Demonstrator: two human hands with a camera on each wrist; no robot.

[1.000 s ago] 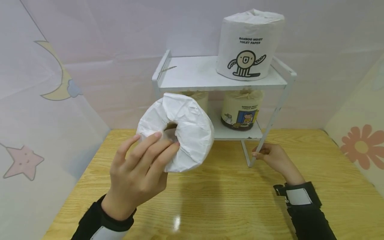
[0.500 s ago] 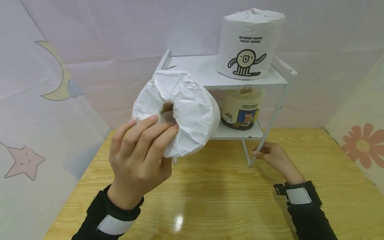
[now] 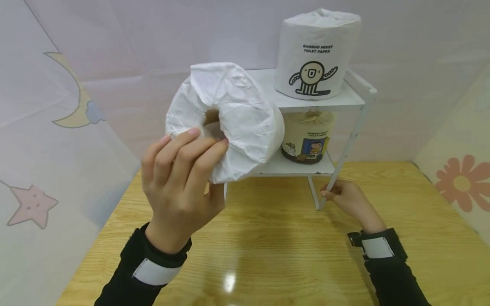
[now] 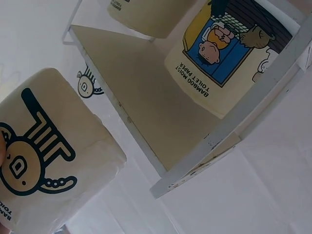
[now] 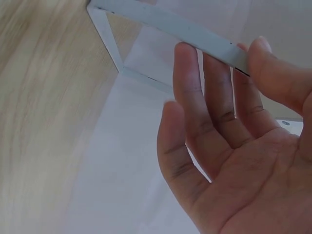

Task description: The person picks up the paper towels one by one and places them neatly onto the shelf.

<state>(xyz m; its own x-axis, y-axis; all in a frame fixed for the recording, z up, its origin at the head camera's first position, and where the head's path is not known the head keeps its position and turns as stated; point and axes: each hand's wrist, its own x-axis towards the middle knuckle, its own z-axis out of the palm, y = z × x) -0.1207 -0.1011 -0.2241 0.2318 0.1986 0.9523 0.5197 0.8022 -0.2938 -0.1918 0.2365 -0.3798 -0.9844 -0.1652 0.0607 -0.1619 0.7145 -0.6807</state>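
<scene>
My left hand point(image 3: 181, 180) grips a white paper-wrapped toilet roll point(image 3: 252, 123), fingers at the centre hole and its end turned toward the head camera. The roll overlaps the left part of the white two-tier shelf point(image 3: 333, 104) in this view. In the left wrist view the held toilet roll point(image 4: 68, 146) shows a printed cartoon figure. Down at the right, my right hand point(image 3: 348, 199) pinches the shelf's front leg point(image 5: 195, 36) between thumb and fingers, low near the table. A second white toilet roll point(image 3: 317, 55) stands upright on the top tier, at its right side.
On the lower tier stands a cream toilet roll point(image 3: 306, 140) with a dark base; another cream roll point(image 4: 151, 14) beside it shows in the left wrist view. The wooden table point(image 3: 275, 255) meets printed cloth walls point(image 3: 95, 38) at back and sides.
My left hand has raised the white toilet roll from the lower tier's height to the top tier's, slightly to the right. My right hand stays on the shelf leg.
</scene>
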